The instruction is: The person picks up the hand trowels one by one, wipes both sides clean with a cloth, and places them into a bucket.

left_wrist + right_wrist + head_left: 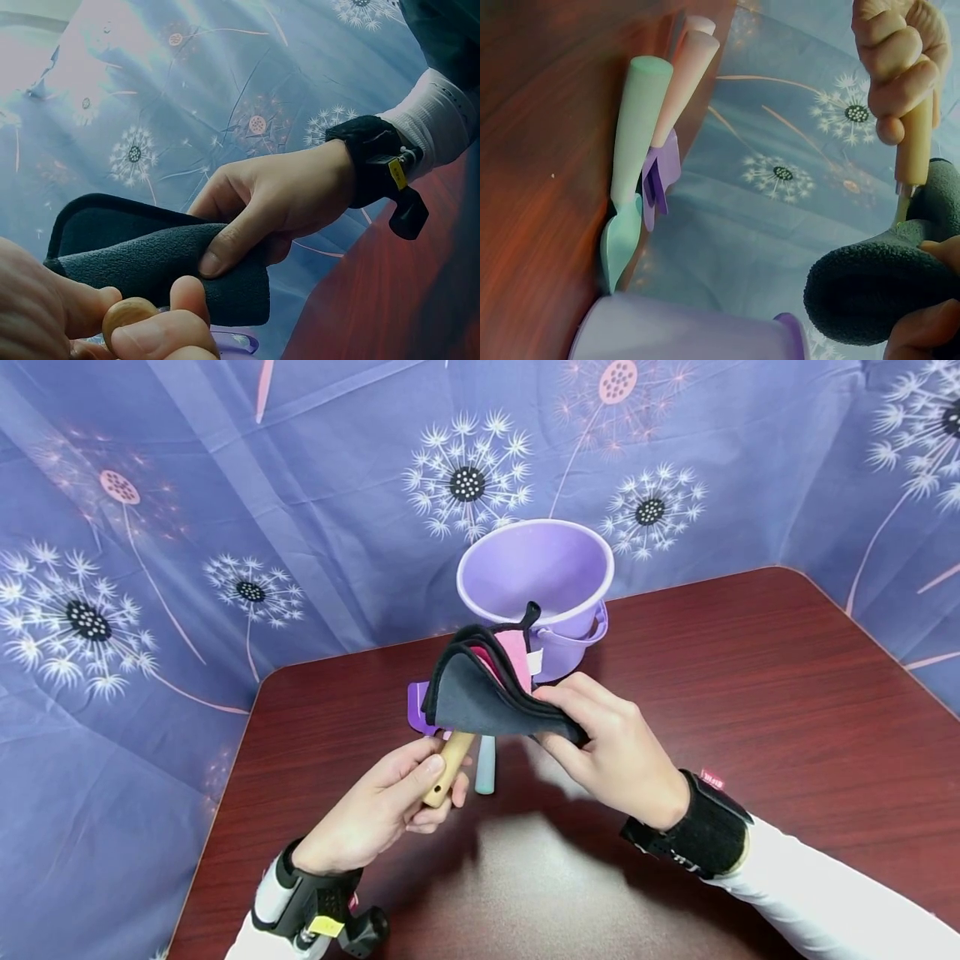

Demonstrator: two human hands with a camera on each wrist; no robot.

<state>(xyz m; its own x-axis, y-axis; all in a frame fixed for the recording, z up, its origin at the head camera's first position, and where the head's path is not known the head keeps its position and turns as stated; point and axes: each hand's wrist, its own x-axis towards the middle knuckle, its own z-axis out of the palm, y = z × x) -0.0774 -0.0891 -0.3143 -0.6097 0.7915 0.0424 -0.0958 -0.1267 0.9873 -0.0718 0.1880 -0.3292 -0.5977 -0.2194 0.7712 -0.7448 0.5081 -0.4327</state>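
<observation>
My left hand point(382, 810) grips the wooden handle point(450, 768) of a utensil, its thumb along the top. In the right wrist view a thin neck runs from the handle into the cloth; the utensil's head is hidden. My right hand point(615, 760) pinches a folded dark grey cloth point(495, 702) between thumb and fingers. Black edging, pink inner layers and a small white tag show on the cloth, which wraps about the utensil above the table.
Behind the cloth stands a purple bucket point(536, 568) with its handle hanging down. Left of the bucket lie a mint-green utensil point(641, 135) and pink-handled utensils point(686, 86) with purple heads. All are on the dark red wooden table point(750, 693), with a blue floral curtain point(337, 485) behind.
</observation>
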